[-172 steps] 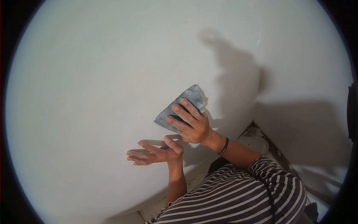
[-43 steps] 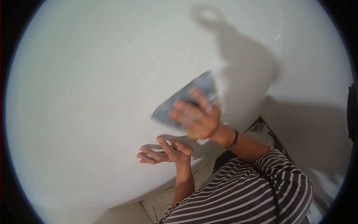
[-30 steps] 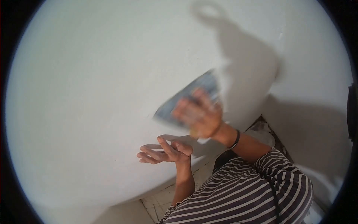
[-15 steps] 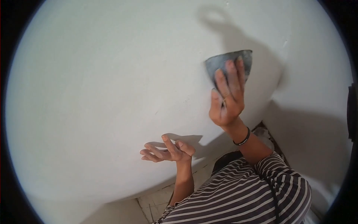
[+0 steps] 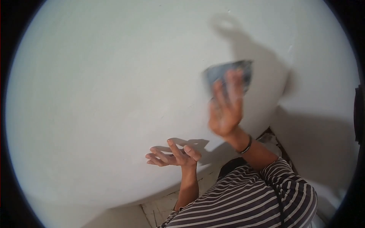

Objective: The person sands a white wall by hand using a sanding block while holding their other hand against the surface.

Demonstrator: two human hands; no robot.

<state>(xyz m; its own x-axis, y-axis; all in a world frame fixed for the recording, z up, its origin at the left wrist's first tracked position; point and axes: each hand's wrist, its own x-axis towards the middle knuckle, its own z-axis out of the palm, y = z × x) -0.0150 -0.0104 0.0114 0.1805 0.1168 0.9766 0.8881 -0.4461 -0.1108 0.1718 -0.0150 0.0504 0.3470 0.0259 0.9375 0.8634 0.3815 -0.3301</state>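
Observation:
My right hand [image 5: 227, 116] grips a putty knife with a wide grey metal blade [image 5: 219, 73], its fingers stretched along the blade toward the broad edge. The handle is hidden behind the palm. The blade lies up close against the white wall [image 5: 114, 87], and both hand and blade are smeared by motion. Lower and to the left, my left hand [image 5: 174, 156] is empty, fingers spread and palm up, close beside the wall with its shadow just behind it.
A second white wall [image 5: 323, 79] meets this one in a corner at the right. Small marks and pits [image 5: 162, 116] dot the surface. Pale floor tiles [image 5: 157, 209] show below. A dark object [image 5: 358, 114] stands at the far right edge.
My right hand and the putty knife have moved down and slightly left along the wall. My left hand stays nearly in place, shifted a little to the right in view.

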